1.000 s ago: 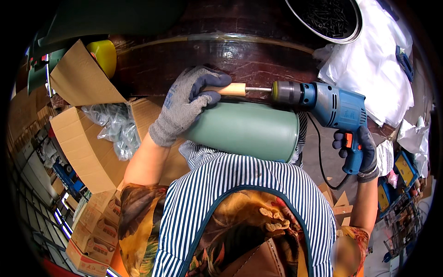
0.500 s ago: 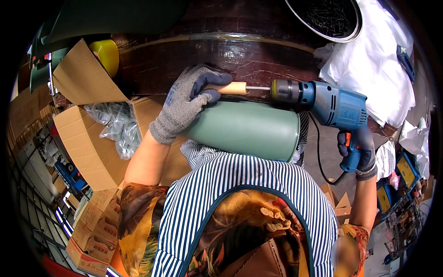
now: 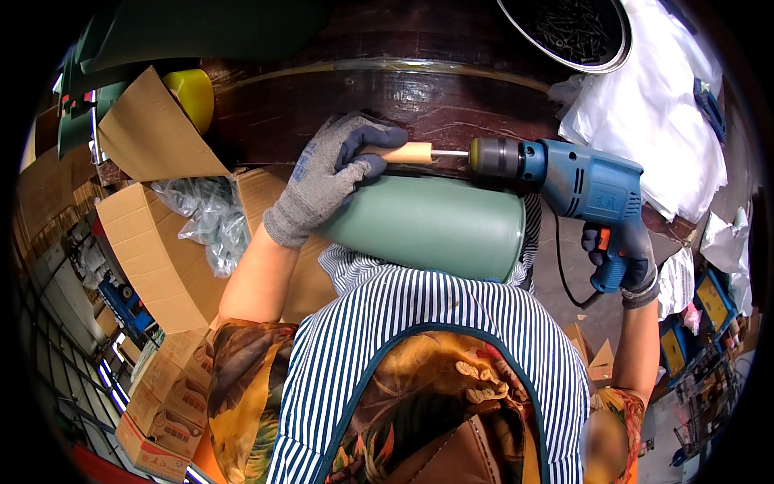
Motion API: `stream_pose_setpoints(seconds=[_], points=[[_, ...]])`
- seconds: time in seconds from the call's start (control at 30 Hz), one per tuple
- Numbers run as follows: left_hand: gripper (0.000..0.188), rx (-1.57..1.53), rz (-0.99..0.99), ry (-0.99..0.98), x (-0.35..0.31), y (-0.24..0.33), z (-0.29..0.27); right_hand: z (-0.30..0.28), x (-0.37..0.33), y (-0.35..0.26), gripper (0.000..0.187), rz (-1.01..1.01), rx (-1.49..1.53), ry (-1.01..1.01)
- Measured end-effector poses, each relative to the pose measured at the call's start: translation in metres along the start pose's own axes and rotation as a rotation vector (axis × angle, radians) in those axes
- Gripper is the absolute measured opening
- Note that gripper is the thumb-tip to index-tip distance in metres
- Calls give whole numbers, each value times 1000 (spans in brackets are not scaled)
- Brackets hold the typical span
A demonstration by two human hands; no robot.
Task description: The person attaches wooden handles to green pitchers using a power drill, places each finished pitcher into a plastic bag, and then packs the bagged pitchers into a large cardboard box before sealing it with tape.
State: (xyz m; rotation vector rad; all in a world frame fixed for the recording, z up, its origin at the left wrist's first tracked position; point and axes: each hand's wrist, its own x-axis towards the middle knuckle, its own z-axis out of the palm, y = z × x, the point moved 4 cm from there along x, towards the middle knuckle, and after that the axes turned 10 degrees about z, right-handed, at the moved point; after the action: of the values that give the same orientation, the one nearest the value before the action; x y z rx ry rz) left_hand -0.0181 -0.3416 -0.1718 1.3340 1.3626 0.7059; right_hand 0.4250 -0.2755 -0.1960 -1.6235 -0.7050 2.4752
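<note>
My left hand [image 3: 337, 165], in a grey glove with dark blue fingertips, is closed around a pale tan cylindrical sleeve [image 3: 413, 152]. From the sleeve's right end runs a thin metal shaft [image 3: 449, 153] into the chuck of a blue electric drill [image 3: 592, 181]. My right hand [image 3: 637, 260], gloved too, grips the drill's handle by its orange-red trigger. The drill lies level, pointing left. Just below the sleeve, a smooth green curved piece [image 3: 439, 222] rests across my lap, over a striped apron [image 3: 427, 298]. The sleeve's left end is hidden by my left fingers.
Beyond my hands spreads a dark red-brown worktop [image 3: 322, 97]. A round tin of dark screws [image 3: 576, 36] stands at its far right, beside white plastic bags [image 3: 645, 113]. Left, an open carton [image 3: 153, 250] holds clear plastic bags; a yellow object [image 3: 193, 101] sits behind its flap. The drill's black cord [image 3: 562, 266] hangs down.
The drill has shifted slightly left, so a little less shaft shows between chuck and sleeve. Its handle has swung slightly left as well. My left hand keeps its hold on the sleeve.
</note>
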Motion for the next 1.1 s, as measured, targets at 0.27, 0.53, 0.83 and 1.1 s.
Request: stream_pose_setpoints(seconds=[0.27, 0.53, 0.83, 1.1], points=[[45, 393, 121, 60, -8, 18, 10, 5, -9, 4, 59, -136, 38, -67], [46, 697, 159, 234, -82, 66, -3, 29, -20, 48, 46, -199, 418, -53], [20, 1633, 674, -601, -7, 156, 135, 105, -23, -44, 61, -510, -1384, 1073], [25, 1457, 760, -623, 34, 153, 148, -21, 32, -132, 41, -837, -1195, 872]])
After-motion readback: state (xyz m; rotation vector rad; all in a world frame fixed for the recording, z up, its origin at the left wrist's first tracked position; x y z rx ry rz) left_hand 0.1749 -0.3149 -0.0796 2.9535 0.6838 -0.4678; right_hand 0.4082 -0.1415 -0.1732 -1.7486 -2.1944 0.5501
